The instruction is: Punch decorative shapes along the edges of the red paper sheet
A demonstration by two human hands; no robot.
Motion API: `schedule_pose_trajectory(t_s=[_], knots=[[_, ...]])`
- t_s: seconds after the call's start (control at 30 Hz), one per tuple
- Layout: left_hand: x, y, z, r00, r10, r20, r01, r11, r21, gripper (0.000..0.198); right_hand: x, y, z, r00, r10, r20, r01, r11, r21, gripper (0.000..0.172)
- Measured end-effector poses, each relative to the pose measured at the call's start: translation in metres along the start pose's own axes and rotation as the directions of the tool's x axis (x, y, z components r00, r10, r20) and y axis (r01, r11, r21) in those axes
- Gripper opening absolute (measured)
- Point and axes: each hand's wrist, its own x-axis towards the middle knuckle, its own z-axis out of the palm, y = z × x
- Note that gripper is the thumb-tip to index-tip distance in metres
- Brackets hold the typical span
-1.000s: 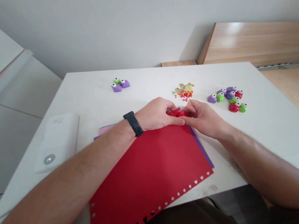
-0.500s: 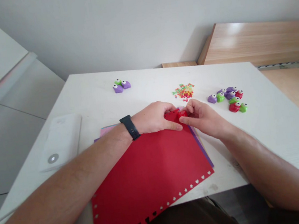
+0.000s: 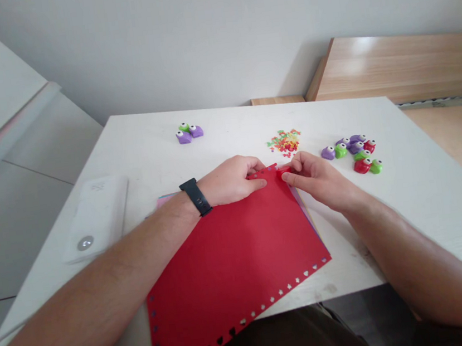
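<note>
Here at the far corner of the red card sheet [image 3: 226, 274], our left hand [image 3: 232, 181] bears down with curled fingers, though we can't tell if it's truly pinching the paper; just right of it, our right hand [image 3: 320, 180] is clenched on a small red craft punch [image 3: 284, 170], which sits on that corner; ahead of the grip, a heap of punched paper shapes [image 3: 285, 142], and off to the right, frog-shaped punches [image 3: 350, 152]
</note>
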Motion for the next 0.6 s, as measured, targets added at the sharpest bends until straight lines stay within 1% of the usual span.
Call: schedule_pose_trajectory(t_s=[0.2, 0.33, 0.43, 0.6], knots=[[-0.0006, 0.0005, 0.0000, 0.999, -0.028, 0.044, 0.031, 0.998, -0.056, 0.022, 0.0018, 0.0025, -0.0011, 1.000, -0.012, -0.008, 0.012, 0.999, 0.030, 0.046], [-0.0013, 0.0003, 0.0001, 0.997, -0.032, 0.064, 0.038, 0.996, -0.087, 0.023, 0.0033, 0.0045, -0.0015, 0.999, 0.002, -0.041, 0.000, 0.998, 0.061, 0.045], [-0.0016, -0.0001, -0.0002, 0.997, -0.036, 0.063, 0.042, 0.994, -0.103, 0.024, 0.0039, 0.0048, -0.0014, 0.997, 0.011, -0.077, -0.006, 0.998, 0.068, 0.043], [-0.0015, -0.0017, -0.0007, 0.999, -0.020, 0.037, 0.022, 0.998, -0.060, 0.024, 0.0050, 0.0069, -0.0027, 0.995, 0.018, -0.097, -0.010, 0.997, 0.076, 0.038]])
